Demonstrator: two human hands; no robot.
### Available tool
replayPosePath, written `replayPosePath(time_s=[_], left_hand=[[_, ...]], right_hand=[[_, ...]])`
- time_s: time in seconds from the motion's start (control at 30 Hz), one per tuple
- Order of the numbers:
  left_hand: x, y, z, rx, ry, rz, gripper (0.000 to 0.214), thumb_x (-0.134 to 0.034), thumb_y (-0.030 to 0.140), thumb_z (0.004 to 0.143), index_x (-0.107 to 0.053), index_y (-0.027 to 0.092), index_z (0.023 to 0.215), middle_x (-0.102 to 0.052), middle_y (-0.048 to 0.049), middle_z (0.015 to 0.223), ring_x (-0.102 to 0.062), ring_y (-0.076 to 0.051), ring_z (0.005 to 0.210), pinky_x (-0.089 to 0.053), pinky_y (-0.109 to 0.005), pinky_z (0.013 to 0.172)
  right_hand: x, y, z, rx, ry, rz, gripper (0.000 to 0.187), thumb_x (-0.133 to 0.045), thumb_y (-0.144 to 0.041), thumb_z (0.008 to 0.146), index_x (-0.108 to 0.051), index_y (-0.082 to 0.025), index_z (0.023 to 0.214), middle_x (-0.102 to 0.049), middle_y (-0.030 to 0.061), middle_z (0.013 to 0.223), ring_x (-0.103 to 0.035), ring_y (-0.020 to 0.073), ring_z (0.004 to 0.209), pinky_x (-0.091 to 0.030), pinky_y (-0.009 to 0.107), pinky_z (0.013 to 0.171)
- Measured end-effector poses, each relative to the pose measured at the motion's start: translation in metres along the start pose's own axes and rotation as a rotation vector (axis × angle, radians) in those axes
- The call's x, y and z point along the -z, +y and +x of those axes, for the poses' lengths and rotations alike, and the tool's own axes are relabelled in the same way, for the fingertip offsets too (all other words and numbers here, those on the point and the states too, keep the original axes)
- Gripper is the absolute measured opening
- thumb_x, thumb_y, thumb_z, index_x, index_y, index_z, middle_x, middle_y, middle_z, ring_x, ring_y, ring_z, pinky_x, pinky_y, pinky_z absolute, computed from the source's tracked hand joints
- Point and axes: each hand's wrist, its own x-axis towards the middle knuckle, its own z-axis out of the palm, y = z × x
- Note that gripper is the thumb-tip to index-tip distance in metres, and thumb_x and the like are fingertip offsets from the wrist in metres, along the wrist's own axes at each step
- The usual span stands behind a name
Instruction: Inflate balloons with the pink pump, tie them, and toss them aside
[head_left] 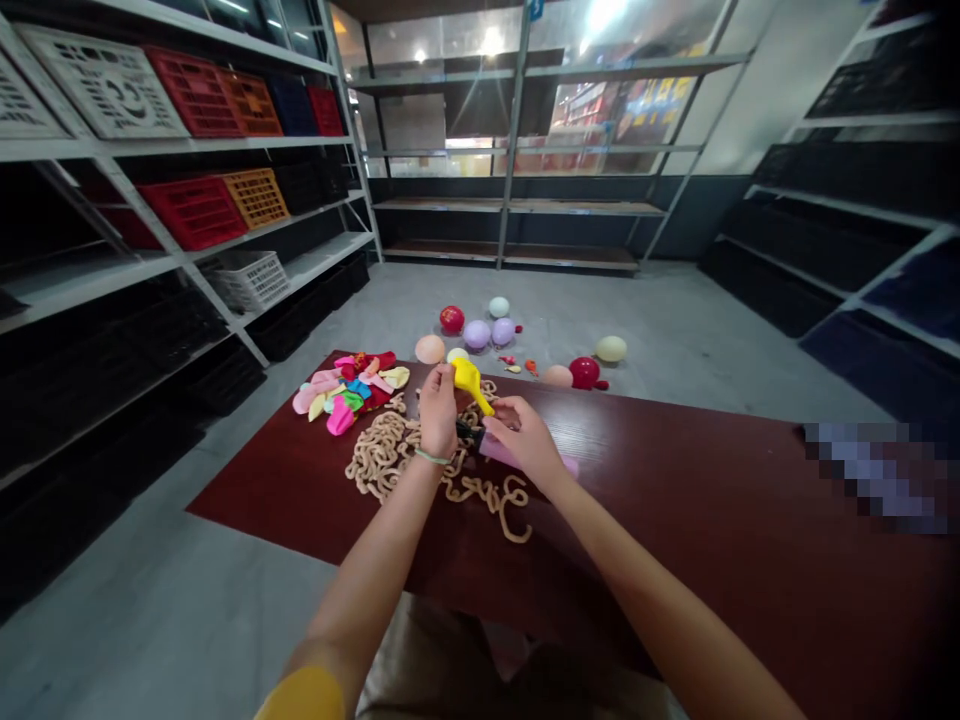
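Over the table, a yellow uninflated balloon (468, 378) is stretched between my hands. My left hand (439, 408), with a pale band at the wrist, pinches its wide part. The fingertips of my right hand (523, 436) close on the narrow neck. Beneath my hands lies a pink tube-shaped object with a dark end (501, 452), partly covered by my right hand; it resembles a hand pump. Tan curly cords (379, 455) form a pile around and left of my left wrist. Farther left is a heap of limp balloons (351, 388) in many colours.
The dark red table (675, 470) spans the front, with a pixelated patch at its right. Beyond its far edge, inflated balloons (477, 334) and a few small limp ones lie on the grey floor. Shelves with crates (199, 212) stand left; more shelving is behind and right.
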Motion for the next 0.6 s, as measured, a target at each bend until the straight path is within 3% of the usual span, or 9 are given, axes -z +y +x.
replayPosePath(time_s=[0.1, 0.27, 0.37, 0.47, 0.6], left_hand=[[-0.006, -0.014, -0.004, 0.023, -0.008, -0.031, 0.019, -0.049, 0.039, 0.095, -0.054, 0.021, 0.095, -0.07, -0.0032, 0.085, -0.07, -0.016, 0.074, -0.056, -0.029, 0.066], [0.007, -0.025, -0.009, 0.073, -0.041, 0.067, 0.025, -0.055, 0.044, 0.092, -0.057, 0.02, 0.097, -0.07, -0.0048, 0.088, -0.069, -0.017, 0.071, -0.057, -0.029, 0.062], [0.012, -0.024, -0.008, 0.017, -0.047, 0.133, 0.028, -0.061, 0.046, 0.088, -0.058, 0.019, 0.095, -0.069, -0.0054, 0.09, -0.068, -0.016, 0.069, -0.056, -0.028, 0.058], [0.013, -0.022, -0.01, -0.055, -0.063, 0.205, 0.03, -0.064, 0.047, 0.086, -0.06, 0.018, 0.087, -0.066, -0.0033, 0.078, -0.064, -0.013, 0.061, -0.052, -0.023, 0.051], [0.008, -0.017, -0.022, 0.143, -0.347, 0.24, 0.04, -0.063, 0.055, 0.084, -0.066, 0.016, 0.079, -0.064, -0.0037, 0.066, -0.059, -0.012, 0.051, -0.048, -0.021, 0.044]], right_hand=[[0.013, 0.002, -0.004, -0.017, 0.048, -0.038, 0.024, -0.067, -0.043, 0.079, -0.062, -0.023, 0.091, -0.07, 0.002, 0.084, -0.067, 0.018, 0.074, -0.057, 0.035, 0.069], [0.026, 0.003, -0.012, -0.038, 0.079, 0.017, 0.022, -0.061, -0.045, 0.08, -0.057, -0.025, 0.086, -0.067, -0.0009, 0.073, -0.062, 0.0166, 0.061, -0.055, 0.032, 0.059], [0.036, 0.001, -0.015, -0.035, 0.127, 0.014, 0.018, -0.059, -0.041, 0.081, -0.054, -0.025, 0.087, -0.065, -0.0022, 0.071, -0.061, 0.0162, 0.061, -0.053, 0.031, 0.059], [0.045, -0.004, -0.017, -0.006, 0.206, -0.092, 0.014, -0.059, -0.036, 0.079, -0.054, -0.024, 0.086, -0.061, -0.0032, 0.071, -0.059, 0.0152, 0.061, -0.05, 0.029, 0.059], [0.051, -0.011, -0.017, 0.113, 0.24, -0.296, 0.008, -0.056, -0.03, 0.081, -0.056, -0.024, 0.085, -0.061, -0.0021, 0.074, -0.057, 0.0146, 0.064, -0.047, 0.028, 0.061]])
